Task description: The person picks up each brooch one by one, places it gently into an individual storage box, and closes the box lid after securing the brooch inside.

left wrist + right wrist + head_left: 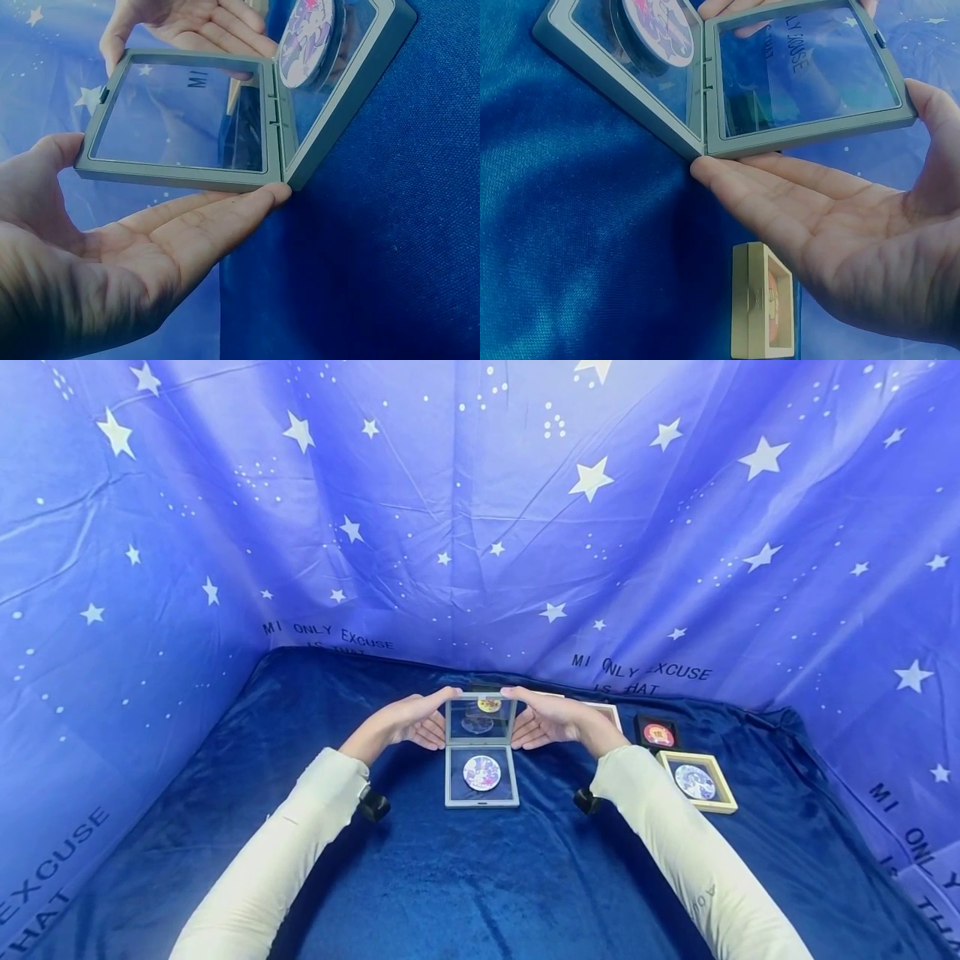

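Observation:
A grey hinged display case [449, 781] lies on the dark blue cloth, its clear-windowed lid [180, 178] raised at the hinge. A round purple, pink and white badge [482, 773] sits on the clear film of the lower half. At the lid's left side, my left hand [408, 720] holds the frame between a thumb on the top edge and fingers stretched along the side to the hinge. My right hand [553, 718] grips the other side the same way, thumb [930, 101] at the top corner and a fingertip near the hinge.
Right of my right hand lie a cream case [723, 799] with a blue-and-white badge and a black case [641, 731] with a red one. A pale frame [612, 717] shows partly behind that hand. Starry blue fabric [450, 485] hangs behind the cloth.

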Motion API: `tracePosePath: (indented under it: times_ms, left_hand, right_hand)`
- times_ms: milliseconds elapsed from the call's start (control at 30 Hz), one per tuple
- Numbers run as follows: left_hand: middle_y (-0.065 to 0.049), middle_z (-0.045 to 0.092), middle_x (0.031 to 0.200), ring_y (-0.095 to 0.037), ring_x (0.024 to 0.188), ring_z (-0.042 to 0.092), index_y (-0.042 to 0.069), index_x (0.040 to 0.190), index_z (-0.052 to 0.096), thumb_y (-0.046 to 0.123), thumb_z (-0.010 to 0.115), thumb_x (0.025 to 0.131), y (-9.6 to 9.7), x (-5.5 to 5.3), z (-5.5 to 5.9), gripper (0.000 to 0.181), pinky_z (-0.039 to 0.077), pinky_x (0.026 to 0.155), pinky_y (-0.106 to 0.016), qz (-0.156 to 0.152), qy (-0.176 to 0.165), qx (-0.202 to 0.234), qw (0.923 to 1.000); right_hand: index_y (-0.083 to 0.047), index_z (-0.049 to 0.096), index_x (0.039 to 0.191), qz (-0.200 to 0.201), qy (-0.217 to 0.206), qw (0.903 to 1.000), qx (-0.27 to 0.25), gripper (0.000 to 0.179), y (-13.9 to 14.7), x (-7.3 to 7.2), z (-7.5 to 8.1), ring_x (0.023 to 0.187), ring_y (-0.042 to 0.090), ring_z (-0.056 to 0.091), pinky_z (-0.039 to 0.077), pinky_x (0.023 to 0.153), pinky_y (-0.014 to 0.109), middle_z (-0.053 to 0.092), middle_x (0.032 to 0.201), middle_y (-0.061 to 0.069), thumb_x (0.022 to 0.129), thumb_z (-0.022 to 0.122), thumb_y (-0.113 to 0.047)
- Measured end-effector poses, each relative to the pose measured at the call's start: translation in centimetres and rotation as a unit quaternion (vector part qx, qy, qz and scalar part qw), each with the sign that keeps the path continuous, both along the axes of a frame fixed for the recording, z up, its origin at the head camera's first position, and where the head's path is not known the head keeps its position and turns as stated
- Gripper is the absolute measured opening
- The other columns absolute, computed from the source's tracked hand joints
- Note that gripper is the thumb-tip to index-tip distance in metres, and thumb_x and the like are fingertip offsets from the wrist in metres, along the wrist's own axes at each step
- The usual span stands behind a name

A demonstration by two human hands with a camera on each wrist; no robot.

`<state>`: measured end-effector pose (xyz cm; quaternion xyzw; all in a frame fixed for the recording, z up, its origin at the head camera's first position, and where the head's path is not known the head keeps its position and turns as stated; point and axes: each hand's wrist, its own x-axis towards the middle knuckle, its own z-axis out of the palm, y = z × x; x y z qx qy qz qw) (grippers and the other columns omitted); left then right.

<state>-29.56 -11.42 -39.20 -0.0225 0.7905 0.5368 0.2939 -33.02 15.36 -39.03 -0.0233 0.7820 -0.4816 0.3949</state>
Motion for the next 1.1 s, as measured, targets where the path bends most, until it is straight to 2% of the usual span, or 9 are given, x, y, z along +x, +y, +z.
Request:
tracePosePath:
  times_ms: [500, 833, 1100]
  left_hand:
    - [-0.029, 0.071, 0.117, -0.035, 0.104, 0.073, -0.014, 0.126, 0.061, 0.064, 0.051, 0.096, -0.2, 0.1, -0.3, 0.084, 0.058, 0.095, -0.043, 0.0, 0.007, 0.003, 1.0]
    - [-0.029, 0.071, 0.119, -0.035, 0.109, 0.072, -0.013, 0.127, 0.06, 0.063, 0.052, 0.096, -0.5, 0.4, -0.5, 0.082, 0.057, 0.098, -0.044, -0.011, 0.017, 0.006, 0.9998]
    - [-0.029, 0.067, 0.128, -0.036, 0.116, 0.069, -0.014, 0.131, 0.058, 0.061, 0.052, 0.098, -0.9, 0.6, -0.8, 0.082, 0.056, 0.1, -0.043, -0.035, 0.026, 0.008, 0.999]
  right_hand:
    - [0.012, 0.056, 0.134, 0.008, -0.007, 0.9999, -0.008, 0.088, 0.3, -0.4, -0.4, 0.113, 0.028, 0.07, 0.051, 0.106, 0.04, 0.067, 0.128, 0.026, 0.097, 0.043, -0.067]
    - [0.014, 0.043, 0.143, 0.023, 0.004, 0.9997, -0.008, 0.089, 0.5, -0.2, -0.9, 0.126, 0.033, 0.063, 0.048, 0.111, 0.041, 0.06, 0.137, 0.029, 0.101, 0.04, -0.064]
    - [0.013, 0.037, 0.149, 0.038, 0.02, 0.999, -0.015, 0.087, 0.9, 0.3, -1.2, 0.137, 0.038, 0.054, 0.043, 0.115, 0.045, 0.052, 0.146, 0.031, 0.103, 0.039, -0.061]
